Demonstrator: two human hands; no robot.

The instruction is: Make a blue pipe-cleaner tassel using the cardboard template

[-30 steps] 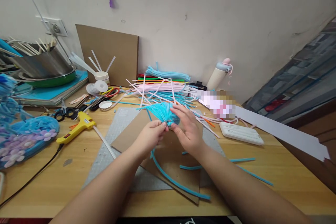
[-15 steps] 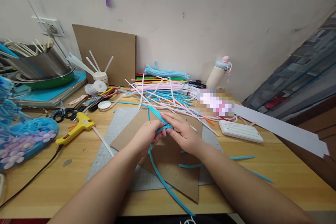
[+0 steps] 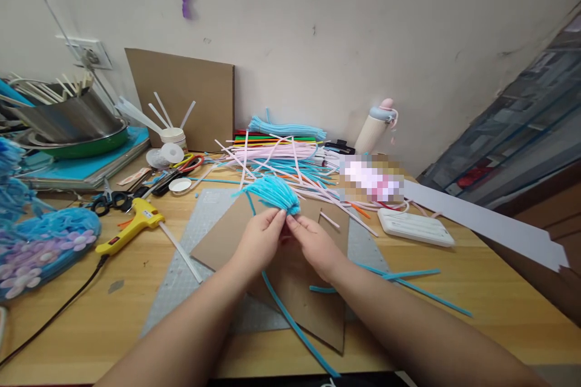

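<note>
A fanned bundle of blue pipe cleaners (image 3: 272, 191) is pinched at its gathered right end, its loose ends pointing left. My left hand (image 3: 263, 233) grips it from the left with closed fingers. My right hand (image 3: 313, 240) presses it from the right, thumb close to the other thumb. Below both hands lies a brown cardboard piece (image 3: 313, 308) on a grey cutting mat (image 3: 177, 290). One long blue strip (image 3: 290, 319) curves from under my left hand to the table's front edge.
A yellow glue gun (image 3: 131, 227) and black scissors (image 3: 111, 201) lie left. Behind the hands are piled pink pipe cleaners (image 3: 276, 150). A bottle (image 3: 373, 127) and a white power strip (image 3: 415, 227) are at the right. Upright cardboard (image 3: 190, 97) leans on the wall.
The blue bundle has turned and now shows as a fan above the hands. Both hands have shifted slightly, with thumbs closer together. More of the blue strips beside my right forearm shows.
</note>
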